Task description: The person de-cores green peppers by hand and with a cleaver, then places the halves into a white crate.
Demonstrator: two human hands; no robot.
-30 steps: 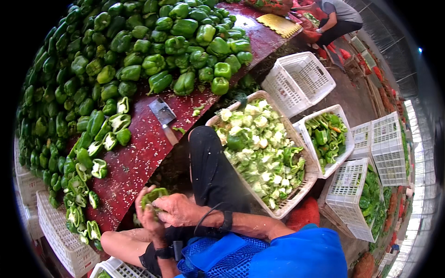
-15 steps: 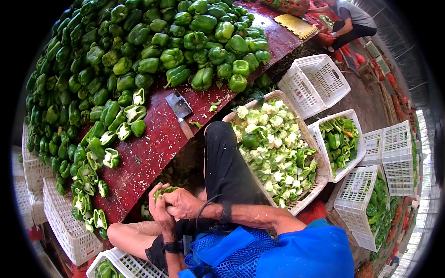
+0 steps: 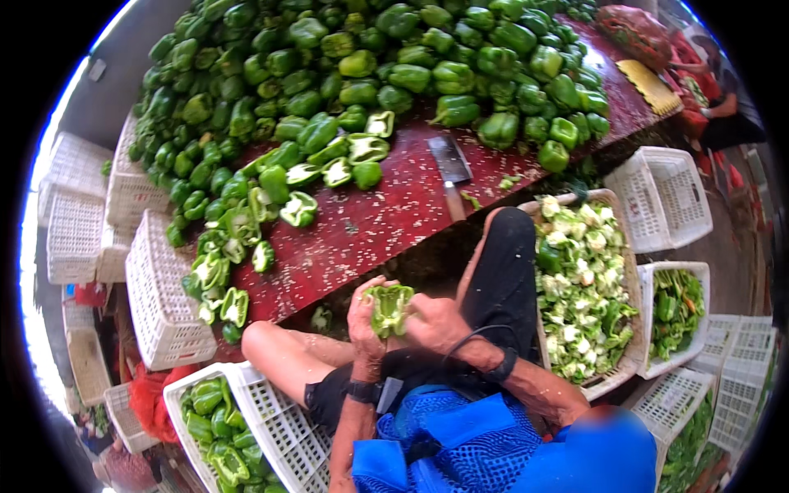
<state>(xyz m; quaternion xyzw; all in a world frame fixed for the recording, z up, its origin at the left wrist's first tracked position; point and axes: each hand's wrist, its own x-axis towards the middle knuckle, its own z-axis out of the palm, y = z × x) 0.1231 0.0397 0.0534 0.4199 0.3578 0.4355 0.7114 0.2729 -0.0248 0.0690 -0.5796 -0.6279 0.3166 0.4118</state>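
Between my hands, above my lap, is a hollowed half of a green bell pepper point(image 3: 389, 311), its pale inner side facing up. My left hand point(image 3: 364, 325) grips it by its left side. Against its right edge, the curled fingers of my right hand point(image 3: 438, 324) are pressed; their tips are partly hidden. Cut pepper halves point(image 3: 235, 306) lie along the left of the red tabletop point(image 3: 362, 236), several showing white cores. A cleaver point(image 3: 450, 164) lies flat nearby, its handle toward me. Whole green bell peppers point(image 3: 353, 70) are heaped across the far side.
At my right, a large crate point(image 3: 629, 271) holds pale pepper cores and trimmings. Beyond it stand a white crate point(image 3: 670, 193) and a crate of green scraps point(image 3: 678, 304). Lower left, a white crate point(image 3: 279, 419) contains pepper halves. Stacked crates point(image 3: 164, 296) flank the table. Another person point(image 3: 723, 103) is far right.
My view has swung left, so the scene sits further right. The pepper half, mostly covered by my hands before, now shows its open inside as my right hand has moved to its right side.
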